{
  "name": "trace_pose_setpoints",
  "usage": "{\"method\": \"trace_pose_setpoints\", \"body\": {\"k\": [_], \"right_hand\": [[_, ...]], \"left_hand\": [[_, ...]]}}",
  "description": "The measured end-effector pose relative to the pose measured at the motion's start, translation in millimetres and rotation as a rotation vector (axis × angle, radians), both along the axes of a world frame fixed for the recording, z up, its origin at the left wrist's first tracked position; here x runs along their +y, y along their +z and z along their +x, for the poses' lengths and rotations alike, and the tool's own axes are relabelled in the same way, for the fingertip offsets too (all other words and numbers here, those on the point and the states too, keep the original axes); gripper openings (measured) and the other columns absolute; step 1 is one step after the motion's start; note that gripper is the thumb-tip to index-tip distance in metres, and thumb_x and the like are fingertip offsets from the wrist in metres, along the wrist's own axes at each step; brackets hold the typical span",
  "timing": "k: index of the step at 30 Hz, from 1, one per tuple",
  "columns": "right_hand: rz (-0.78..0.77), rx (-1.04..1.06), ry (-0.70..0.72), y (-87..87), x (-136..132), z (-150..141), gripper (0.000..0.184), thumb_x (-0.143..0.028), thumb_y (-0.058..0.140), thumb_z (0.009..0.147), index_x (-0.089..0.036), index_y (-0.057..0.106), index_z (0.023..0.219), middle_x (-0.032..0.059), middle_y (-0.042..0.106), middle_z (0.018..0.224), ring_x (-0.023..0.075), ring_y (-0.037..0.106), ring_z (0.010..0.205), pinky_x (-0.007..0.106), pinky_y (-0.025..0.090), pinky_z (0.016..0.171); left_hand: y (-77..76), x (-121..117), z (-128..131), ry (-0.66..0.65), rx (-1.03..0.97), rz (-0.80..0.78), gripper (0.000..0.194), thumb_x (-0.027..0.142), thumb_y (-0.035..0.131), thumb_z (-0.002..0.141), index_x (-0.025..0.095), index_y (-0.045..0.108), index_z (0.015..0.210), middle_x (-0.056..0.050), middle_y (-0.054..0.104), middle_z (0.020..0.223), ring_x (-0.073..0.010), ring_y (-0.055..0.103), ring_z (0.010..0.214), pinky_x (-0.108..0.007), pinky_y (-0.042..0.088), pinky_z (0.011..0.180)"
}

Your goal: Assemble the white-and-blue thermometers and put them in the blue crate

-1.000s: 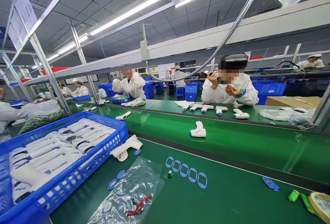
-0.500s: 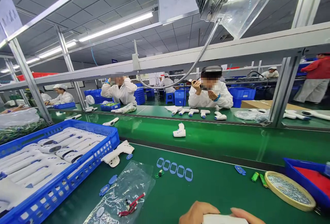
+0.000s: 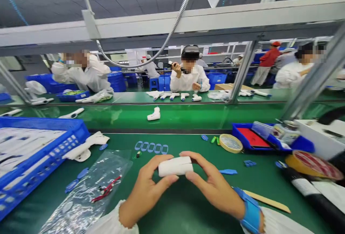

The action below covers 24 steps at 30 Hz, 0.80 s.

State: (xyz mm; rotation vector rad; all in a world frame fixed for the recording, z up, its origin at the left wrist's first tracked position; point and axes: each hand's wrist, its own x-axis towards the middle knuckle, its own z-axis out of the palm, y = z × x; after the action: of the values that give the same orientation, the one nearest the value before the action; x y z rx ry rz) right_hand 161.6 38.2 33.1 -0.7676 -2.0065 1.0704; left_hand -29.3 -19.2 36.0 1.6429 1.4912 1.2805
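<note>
White plastic casing (image 3: 175, 166), a short rounded block, sits pinched between both hands above the green bench (image 3: 188, 205); the left hand (image 3: 145, 191) closes on its left end, thumb under the lower edge and forefinger curled over the top; the right hand (image 3: 212, 183) closes on its right end the same way, fingers arched over the top and thumb pressing from below; neither hand holds anything else, and a blue wrist strap (image 3: 250, 214) wraps the right wrist.

Well to the left of the left fingers stands a blue crate (image 3: 51, 155) filled with white handle shells; beyond the fingertips runs the green conveyor belt (image 3: 188, 117) with a white thermometer body (image 3: 154, 114) lying on it; across the belt, people in white coats sit at the far bench; to the right of the right fingers, and farther back, a blue tray (image 3: 296, 144) holds a red pad and a jar; nearer on that side lies a tape roll (image 3: 314, 164); just left of the left hand a clear plastic bag (image 3: 88, 191) lies flat with red-wired parts inside; between the bag and the crate rests a loose white shell half (image 3: 86, 147); a round dish (image 3: 230, 143) sits beyond the right fingers; a row of blue ring gaskets (image 3: 151, 147) lies just past the left fingertips; a small blue strip (image 3: 228, 171) lies just right of the right fingers.
</note>
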Motion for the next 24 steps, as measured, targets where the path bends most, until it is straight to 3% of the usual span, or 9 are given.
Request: {"method": "trace_pose_setpoints", "body": {"k": [6, 13, 20, 24], "right_hand": [[0.001, 0.05, 0.037, -0.6, 3, -4, 0.036, -0.033, 0.053, 0.086, -0.023, 0.05, 0.121, 0.006, 0.057, 0.117, 0.0199, 0.054, 0.105, 0.033, 0.042, 0.094], [-0.007, 0.038, 0.028, -1.4, -4, 2, 0.032, -0.035, 0.051, 0.087, -0.024, 0.053, 0.117, 0.0054, 0.059, 0.113, 0.0208, 0.055, 0.105, 0.032, 0.043, 0.094], [-0.032, -0.066, -0.026, -12.7, -6, 4, 0.04, -0.048, 0.049, 0.085, -0.024, 0.057, 0.116, 0.0073, 0.057, 0.121, 0.0233, 0.054, 0.109, 0.032, 0.045, 0.094], [-0.05, -0.041, -0.012, -22.1, -8, 2, 0.04, -0.047, 0.052, 0.083, -0.024, 0.058, 0.115, 0.007, 0.057, 0.121, 0.0239, 0.054, 0.11, 0.03, 0.045, 0.093]], "left_hand": [[-5.5, 1, -2, 0.009, -0.072, -0.045, 0.038, 0.038, 0.065, 0.073, 0.021, 0.06, 0.107, -0.007, 0.063, 0.107, -0.0218, 0.058, 0.095, -0.029, 0.047, 0.081], [0.6, -1, -1, -0.124, -0.026, -0.14, 0.036, 0.039, 0.063, 0.075, 0.022, 0.058, 0.106, -0.004, 0.062, 0.101, -0.0181, 0.056, 0.088, -0.025, 0.044, 0.077], [10.3, -10, 2, -0.133, 0.059, -0.097, 0.035, 0.034, 0.064, 0.074, 0.021, 0.06, 0.106, -0.003, 0.064, 0.098, -0.0173, 0.056, 0.087, -0.025, 0.042, 0.079], [11.6, -14, 5, -0.19, 0.096, -0.059, 0.041, 0.032, 0.067, 0.071, 0.02, 0.059, 0.11, -0.003, 0.064, 0.101, -0.0172, 0.057, 0.088, -0.024, 0.042, 0.077]]}}
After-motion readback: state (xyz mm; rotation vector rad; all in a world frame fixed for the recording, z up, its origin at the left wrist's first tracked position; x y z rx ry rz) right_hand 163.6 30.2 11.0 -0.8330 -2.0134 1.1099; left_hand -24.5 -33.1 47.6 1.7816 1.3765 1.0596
